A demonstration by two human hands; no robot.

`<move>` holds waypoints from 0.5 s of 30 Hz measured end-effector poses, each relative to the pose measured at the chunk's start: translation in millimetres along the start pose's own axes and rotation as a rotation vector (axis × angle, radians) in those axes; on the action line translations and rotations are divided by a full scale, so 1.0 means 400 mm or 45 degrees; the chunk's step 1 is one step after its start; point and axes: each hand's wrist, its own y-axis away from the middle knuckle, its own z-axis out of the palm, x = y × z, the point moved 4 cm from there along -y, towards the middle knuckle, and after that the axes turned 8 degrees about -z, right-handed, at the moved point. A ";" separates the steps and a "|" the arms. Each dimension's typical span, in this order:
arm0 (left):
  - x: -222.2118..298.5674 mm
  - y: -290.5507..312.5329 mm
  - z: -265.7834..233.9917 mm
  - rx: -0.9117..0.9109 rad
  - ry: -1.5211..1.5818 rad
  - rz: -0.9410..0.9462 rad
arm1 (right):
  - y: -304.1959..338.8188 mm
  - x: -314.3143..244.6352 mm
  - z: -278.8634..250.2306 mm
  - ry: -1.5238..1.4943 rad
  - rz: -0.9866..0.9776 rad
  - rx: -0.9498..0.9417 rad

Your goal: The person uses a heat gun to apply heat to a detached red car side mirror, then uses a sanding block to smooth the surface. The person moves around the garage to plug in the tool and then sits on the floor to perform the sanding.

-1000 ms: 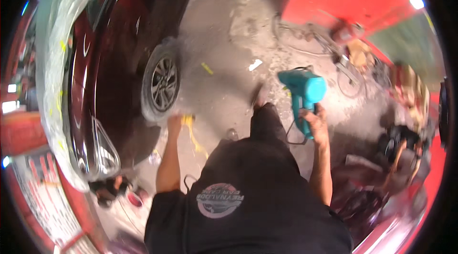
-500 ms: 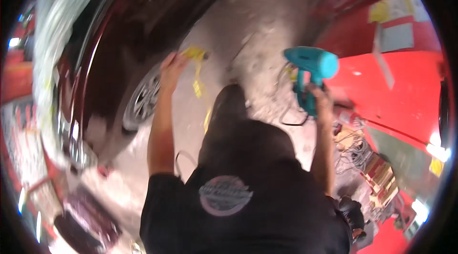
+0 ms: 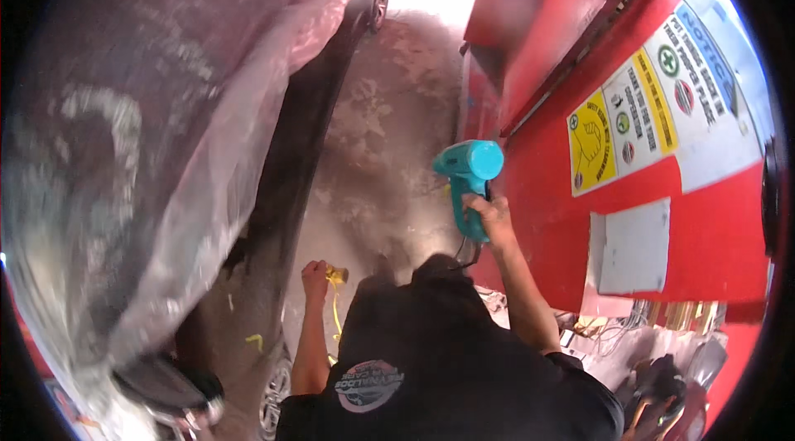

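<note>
In the head view, the right hand (image 3: 491, 216) is wrapped around the handle of a blue-green heat gun (image 3: 474, 162), up over the floor (image 3: 364, 151) and near a red wall (image 3: 538, 234). The left hand (image 3: 315, 282) grips a small yellow thing (image 3: 337, 274) with a thin yellow strip (image 3: 336, 313) hanging down. A dark car (image 3: 281, 221) under a clear plastic sheet (image 3: 116, 168) is on the left.
</note>
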 end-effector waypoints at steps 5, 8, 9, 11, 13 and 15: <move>0.272 -0.405 0.179 -0.104 0.080 -0.079 | -0.397 -0.064 -0.024 -0.130 0.016 0.025; 0.406 -0.656 0.298 -0.093 0.204 -0.102 | -0.692 -0.008 -0.031 -0.032 -0.076 0.103; 0.450 -0.748 0.343 -0.075 0.205 -0.080 | -0.802 0.012 -0.027 -0.011 -0.074 0.146; 0.509 -0.880 0.404 -0.098 -0.172 -0.017 | -0.990 0.016 -0.019 0.031 -0.062 0.226; 0.608 -0.977 0.514 0.004 -0.168 -0.319 | -1.187 -0.084 -0.016 -0.114 0.110 0.084; 0.651 -1.099 0.550 0.109 -0.203 -0.149 | -1.356 -0.127 0.002 -0.209 0.176 -0.052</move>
